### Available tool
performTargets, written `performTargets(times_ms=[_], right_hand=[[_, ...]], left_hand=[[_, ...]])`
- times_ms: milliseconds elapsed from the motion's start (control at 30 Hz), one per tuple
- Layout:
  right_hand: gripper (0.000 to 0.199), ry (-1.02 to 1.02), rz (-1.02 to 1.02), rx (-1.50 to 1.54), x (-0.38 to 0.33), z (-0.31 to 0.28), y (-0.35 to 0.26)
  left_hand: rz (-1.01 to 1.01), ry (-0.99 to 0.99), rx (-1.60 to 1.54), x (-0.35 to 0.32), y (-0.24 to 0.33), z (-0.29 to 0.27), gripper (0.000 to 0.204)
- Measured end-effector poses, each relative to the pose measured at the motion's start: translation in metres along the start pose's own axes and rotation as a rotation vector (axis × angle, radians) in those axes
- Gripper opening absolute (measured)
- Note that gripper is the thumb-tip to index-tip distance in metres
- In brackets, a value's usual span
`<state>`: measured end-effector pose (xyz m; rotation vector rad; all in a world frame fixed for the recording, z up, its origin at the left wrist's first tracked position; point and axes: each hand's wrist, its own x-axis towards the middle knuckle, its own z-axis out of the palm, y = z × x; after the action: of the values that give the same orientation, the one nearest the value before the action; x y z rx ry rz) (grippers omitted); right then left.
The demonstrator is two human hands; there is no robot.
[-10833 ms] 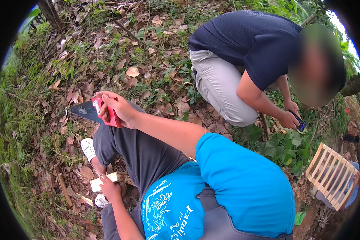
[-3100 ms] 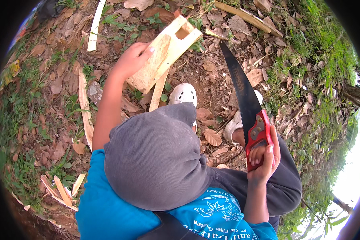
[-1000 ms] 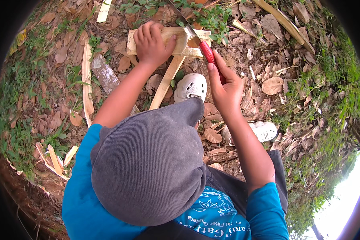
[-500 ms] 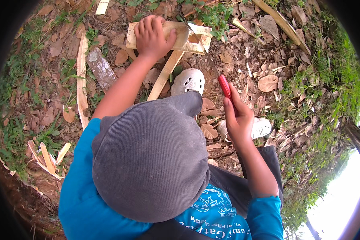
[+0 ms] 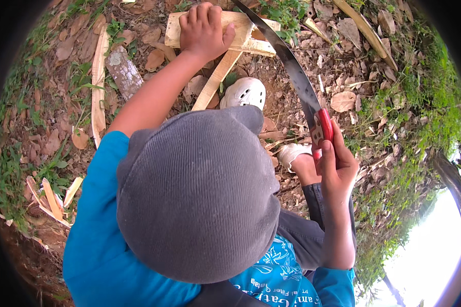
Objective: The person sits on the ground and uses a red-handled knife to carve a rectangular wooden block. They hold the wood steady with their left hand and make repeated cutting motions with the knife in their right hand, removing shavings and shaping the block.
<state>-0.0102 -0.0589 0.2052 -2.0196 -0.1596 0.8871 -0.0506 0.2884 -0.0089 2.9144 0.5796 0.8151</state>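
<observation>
My left hand (image 5: pixel 204 33) presses on a pale wooden block (image 5: pixel 174 34), its fingers curled over the far edge and the thumb to the right. A notch or gap shows near the block's right end. Underneath it runs a long wooden strip (image 5: pixel 219 79), slanting toward me. In my right hand (image 5: pixel 339 171) is the red handle of a long, dark, curved blade (image 5: pixel 298 74). The blade points away from me, its far end beside the block's right part. Whether the edge has teeth cannot be made out, nor whether it touches the wood.
White clogs (image 5: pixel 244 94) are on the leafy ground near the block. A long wooden slat (image 5: pixel 98 84) and a bark-covered piece (image 5: pixel 124 73) lie left. Split wood pieces (image 5: pixel 51 198) lie farther left, and a thicker stick (image 5: pixel 366 35) far right. A grey cap (image 5: pixel 194 199) hides the middle.
My right hand has moved to the right and slightly toward me with the blade, which now shows its flat side. My left hand stays on the block, which appears slightly farther away.
</observation>
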Motion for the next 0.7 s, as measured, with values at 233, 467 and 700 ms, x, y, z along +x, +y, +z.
performTargets(times_ms=[233,467,700], right_hand=[[0.047,-0.055,0.064,0.033,-0.002,-0.006,-0.014],[0.066,-0.280,-0.321,0.045,-0.014,-0.004,-0.058],[0.056,-0.255,-0.488,-0.095,-0.003,-0.002,-0.042]], left_hand=[[-0.060,-0.083,0.048,-0.014,-0.008,0.017,0.047],[0.009,-0.044,0.053,-0.008,-0.006,0.014,0.046],[-0.008,-0.073,0.050,-0.010,-0.010,0.016,0.046]])
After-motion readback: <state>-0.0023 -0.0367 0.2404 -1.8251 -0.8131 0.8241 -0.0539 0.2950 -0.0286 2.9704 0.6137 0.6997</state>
